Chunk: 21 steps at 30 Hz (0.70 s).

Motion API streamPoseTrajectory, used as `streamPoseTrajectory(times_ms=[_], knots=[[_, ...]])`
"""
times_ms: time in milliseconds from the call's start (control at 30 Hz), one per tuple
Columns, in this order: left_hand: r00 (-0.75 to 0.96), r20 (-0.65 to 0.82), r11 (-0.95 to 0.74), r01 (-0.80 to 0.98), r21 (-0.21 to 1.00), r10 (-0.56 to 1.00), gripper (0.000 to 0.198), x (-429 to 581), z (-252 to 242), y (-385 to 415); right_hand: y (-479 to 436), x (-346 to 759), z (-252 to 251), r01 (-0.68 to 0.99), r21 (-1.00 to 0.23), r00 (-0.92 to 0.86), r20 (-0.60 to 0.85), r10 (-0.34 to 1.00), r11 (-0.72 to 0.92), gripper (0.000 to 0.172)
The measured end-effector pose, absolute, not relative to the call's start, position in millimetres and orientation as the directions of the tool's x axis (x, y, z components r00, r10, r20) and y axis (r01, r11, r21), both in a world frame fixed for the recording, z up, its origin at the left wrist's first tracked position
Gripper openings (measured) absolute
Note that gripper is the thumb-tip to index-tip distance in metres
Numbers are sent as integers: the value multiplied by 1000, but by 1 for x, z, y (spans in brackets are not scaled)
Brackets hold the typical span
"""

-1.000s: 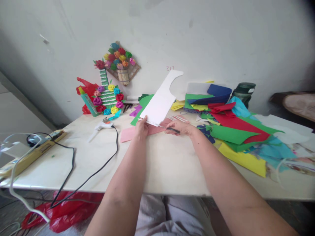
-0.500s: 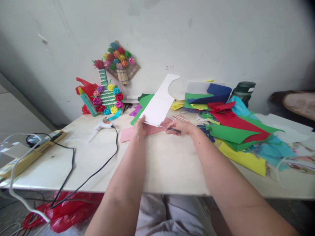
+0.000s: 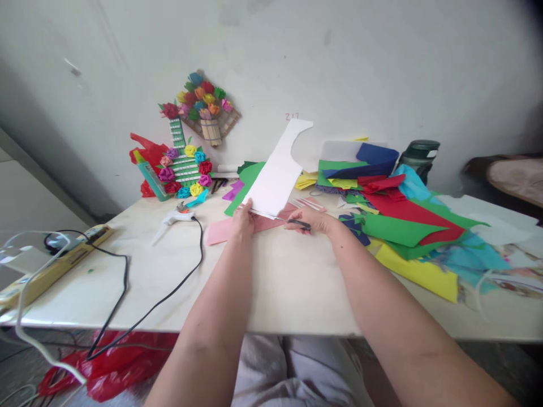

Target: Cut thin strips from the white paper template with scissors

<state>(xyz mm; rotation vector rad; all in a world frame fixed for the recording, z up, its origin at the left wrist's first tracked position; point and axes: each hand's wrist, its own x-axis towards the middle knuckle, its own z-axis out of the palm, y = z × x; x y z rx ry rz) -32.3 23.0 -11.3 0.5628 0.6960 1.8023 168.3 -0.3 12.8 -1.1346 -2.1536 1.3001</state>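
Note:
A white sheet of card or paper with a curved cut-out on its right side tilts up from my left hand. The fingers of that hand are closed on its lower left corner. My right hand is wrapped round the dark handles of a pair of scissors, its thin blades lying along the sheet's lower edge. Whether the blades are apart is too small to tell. Under the sheet lie a pink paper strip and a green paper piece.
At left are a white glue gun, its black cord, a power strip and a glue bottle. Paper-flower crafts stand against the wall. Coloured paper piles up at right, near a dark green bottle.
The white sheet has shifted slightly, its narrow upper end rising and moving a little to the right. My left hand has moved slightly rightward; the scissors remain at the sheet's lower edge.

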Motion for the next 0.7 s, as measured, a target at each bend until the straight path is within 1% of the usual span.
streamPoseTrajectory(times_ms=[267,400,700], knots=[[-326,65,-273,-649,710,943,5,-31,-13,24,-6,163,15,456,-859,-581,-87,809,235,49],[-336,38,-262,-655,709,941,7,-31,-12,23,-1,165,12,453,-857,-595,-83,800,248,49],[-341,31,-264,-663,700,939,9,-33,-13,25,4,166,12,445,-862,-607,-91,790,243,48]])
